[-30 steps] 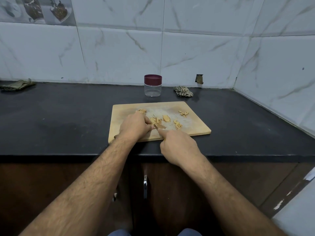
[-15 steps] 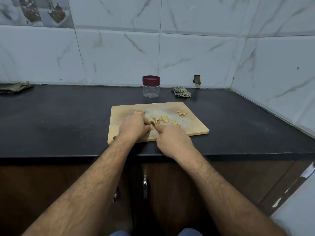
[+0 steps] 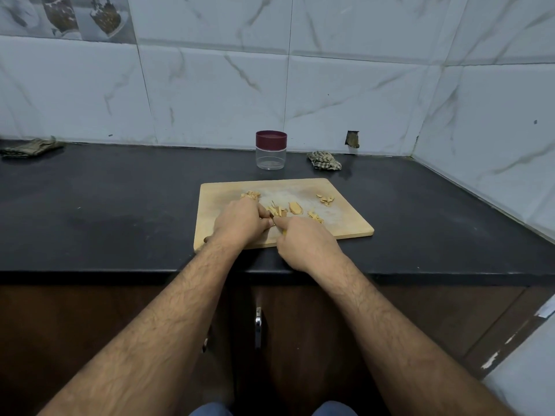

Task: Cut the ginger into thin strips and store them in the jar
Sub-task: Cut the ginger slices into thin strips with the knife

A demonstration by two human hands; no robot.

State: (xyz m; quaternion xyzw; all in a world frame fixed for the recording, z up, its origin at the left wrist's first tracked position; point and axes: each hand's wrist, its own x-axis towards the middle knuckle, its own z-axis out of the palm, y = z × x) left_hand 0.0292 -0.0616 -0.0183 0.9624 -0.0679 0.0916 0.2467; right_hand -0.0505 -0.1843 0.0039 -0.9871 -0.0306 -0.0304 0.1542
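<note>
A wooden cutting board (image 3: 345,223) lies on the black counter. Ginger lies on it in small heaps: thin strips (image 3: 274,210), a flat slice (image 3: 295,208), bits (image 3: 315,217) and scraps (image 3: 326,199) to the right, and a pile (image 3: 250,194) behind my left hand. My left hand (image 3: 240,223) rests on the board with fingers curled down over a ginger piece that is mostly hidden. Touching its fingertips, my right hand (image 3: 306,244) grips a small knife; only a bit of yellow handle (image 3: 283,232) shows. The clear jar (image 3: 271,150) with a maroon lid stands closed behind the board.
A crumpled checked cloth (image 3: 324,160) lies right of the jar by the wall. Another cloth (image 3: 30,147) lies at the far left. Tiled walls close off the back and right of the counter (image 3: 105,211). Cabinet doors with a metal handle (image 3: 258,325) are below.
My right hand has slid a little forward along the board until it meets the fingertips of my left hand. The left hand has stayed in place.
</note>
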